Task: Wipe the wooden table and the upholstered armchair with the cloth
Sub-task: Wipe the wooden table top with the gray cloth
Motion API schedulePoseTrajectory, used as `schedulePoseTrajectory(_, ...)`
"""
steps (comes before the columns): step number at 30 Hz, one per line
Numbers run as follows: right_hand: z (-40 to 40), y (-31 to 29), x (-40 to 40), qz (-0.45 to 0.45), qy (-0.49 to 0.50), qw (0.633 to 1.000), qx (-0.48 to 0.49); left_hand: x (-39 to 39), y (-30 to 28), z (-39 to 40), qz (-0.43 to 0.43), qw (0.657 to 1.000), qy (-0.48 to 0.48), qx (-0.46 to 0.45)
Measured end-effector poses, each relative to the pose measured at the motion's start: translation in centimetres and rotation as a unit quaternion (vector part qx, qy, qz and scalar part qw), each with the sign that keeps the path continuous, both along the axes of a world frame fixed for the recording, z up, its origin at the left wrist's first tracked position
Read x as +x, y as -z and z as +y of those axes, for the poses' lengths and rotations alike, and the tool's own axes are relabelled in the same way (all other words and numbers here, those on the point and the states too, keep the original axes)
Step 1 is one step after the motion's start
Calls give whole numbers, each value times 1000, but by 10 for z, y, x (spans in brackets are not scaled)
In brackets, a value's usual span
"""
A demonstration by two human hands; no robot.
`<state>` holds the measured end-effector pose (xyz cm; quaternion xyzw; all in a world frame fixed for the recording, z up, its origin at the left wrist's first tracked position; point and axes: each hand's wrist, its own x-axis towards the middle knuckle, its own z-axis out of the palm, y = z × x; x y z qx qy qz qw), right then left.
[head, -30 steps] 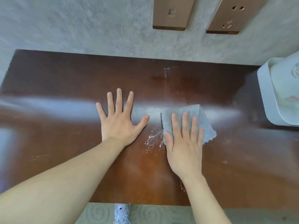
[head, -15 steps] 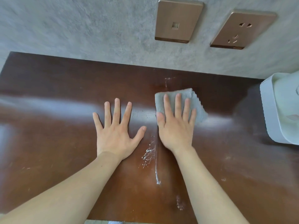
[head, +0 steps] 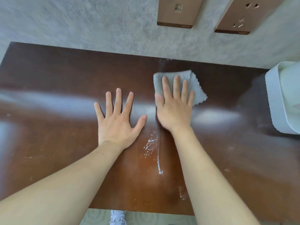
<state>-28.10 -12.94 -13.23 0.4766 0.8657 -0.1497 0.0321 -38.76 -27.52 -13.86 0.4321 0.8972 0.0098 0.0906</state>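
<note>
Dark brown glossy wooden bench (head: 48, 82); folded grey terry cloth (head: 194, 82) under flat right hand (head: 174, 109); left hand (head: 118, 122) spread flat beside it.

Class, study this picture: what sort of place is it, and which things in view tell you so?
Probably an indoor room, maybe a bedroom or hotel room. A polished wooden table stands against a grey wall fitted with a bronze switch and socket; a white appliance sits at the right.

Domestic room: dark brown wooden table (head: 65, 78) against grey plastered wall (head: 81, 21), bronze switch plate (head: 178, 12), bronze socket plate (head: 243, 15).
</note>
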Motion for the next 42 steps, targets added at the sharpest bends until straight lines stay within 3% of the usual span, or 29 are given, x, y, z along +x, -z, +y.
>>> schedulePoseTrajectory(7, -100, 2, 65, -16, -13, 1000, -3, 0, -1, 0, -3, 1000, 4, -3)
schedulePoseTrajectory(18, 31, 3, -56, -14, 16, 999, -49, -1, 1, 0, 0, 1000, 10, -8)
schedulePoseTrajectory(22, 35, 1, -91, -14, 43, 998, -46, -1, 1, 1, -3, 1000, 6, -7)
schedulePoseTrajectory(28, 36, -2, -58, -1, -129, 992, -14, 0, -1, 0, 1, 1000, 1, -8)
schedulePoseTrajectory(30, 39, 0, -39, 7, -143, 990, -1, 0, -2, 1, -1, 1000, -1, -6)
schedulePoseTrajectory(33, 43, 4, -8, 0, -78, 997, 30, 0, -1, 0, 4, 1000, 0, -7)
schedulePoseTrajectory(38, 43, 6, 17, -19, 127, 991, 33, 0, 1, 0, 1, 1000, -2, 6)
schedulePoseTrajectory(42, 43, 2, -17, -38, 178, 983, 7, 0, 1, 0, 2, 1000, 1, 0)
